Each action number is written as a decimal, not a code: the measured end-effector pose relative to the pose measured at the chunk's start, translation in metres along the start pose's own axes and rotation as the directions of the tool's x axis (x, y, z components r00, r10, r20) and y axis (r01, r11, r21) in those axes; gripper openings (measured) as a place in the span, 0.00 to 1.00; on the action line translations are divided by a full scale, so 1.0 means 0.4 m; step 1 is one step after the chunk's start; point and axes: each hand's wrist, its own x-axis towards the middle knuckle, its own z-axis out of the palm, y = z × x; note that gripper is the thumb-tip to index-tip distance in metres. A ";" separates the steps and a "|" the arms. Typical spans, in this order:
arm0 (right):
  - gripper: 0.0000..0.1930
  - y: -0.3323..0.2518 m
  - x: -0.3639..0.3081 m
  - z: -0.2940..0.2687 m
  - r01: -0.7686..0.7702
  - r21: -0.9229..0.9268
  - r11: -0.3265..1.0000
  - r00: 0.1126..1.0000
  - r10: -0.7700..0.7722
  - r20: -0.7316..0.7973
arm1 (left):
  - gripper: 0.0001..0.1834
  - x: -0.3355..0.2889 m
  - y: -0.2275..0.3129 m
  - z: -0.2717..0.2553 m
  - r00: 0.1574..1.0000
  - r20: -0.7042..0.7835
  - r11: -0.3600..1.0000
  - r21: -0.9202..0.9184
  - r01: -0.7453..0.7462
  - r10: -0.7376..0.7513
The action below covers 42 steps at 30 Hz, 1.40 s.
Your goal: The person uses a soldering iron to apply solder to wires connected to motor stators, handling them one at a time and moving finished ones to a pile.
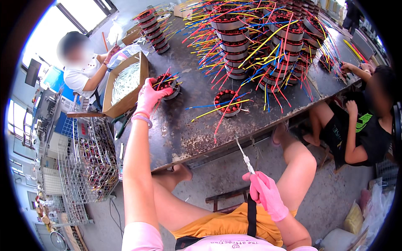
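Observation:
My left hand [151, 97], in a pink glove, grips a wound motor stator [171, 93] near the cardboard box, its fingers over the top rim. Red, blue and yellow wires stick out of that stator. My right hand [266, 193], also gloved in pink, is closed around a slim pale tool [247, 160] above my lap. The tool has a thin, pointed end aimed up toward the table edge; its exact kind is unclear. Between my hands, farther in, a second stator [228, 109] lies on the table with its red windings facing up and wires spread outward.
Tall stacks of stators [236, 46] with bristling wires fill the table's [188, 134] far side. A smaller stack [153, 31] stands back left. The cardboard box [109, 94] holds white strips; green-handled pliers [122, 124] lie beside it. One person sits left, another right. Wire baskets [90, 159] stand left.

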 end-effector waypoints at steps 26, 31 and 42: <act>0.19 0.001 -0.072 0.001 0.108 0.059 0.992 0.994 -0.106 -0.035 | 0.57 -0.234 0.313 0.266 0.834 0.312 0.869 0.048 -0.492 0.455; 0.21 0.001 -0.081 -0.008 0.114 0.027 0.993 0.992 -0.113 -0.056 | 0.56 -0.273 0.312 0.212 0.855 0.331 0.909 -0.022 -0.416 0.399; 0.19 0.035 -0.057 0.088 0.022 -0.033 0.999 0.995 -0.018 0.093 | 0.53 -0.450 0.036 -0.122 0.827 0.394 0.900 0.004 -0.437 0.400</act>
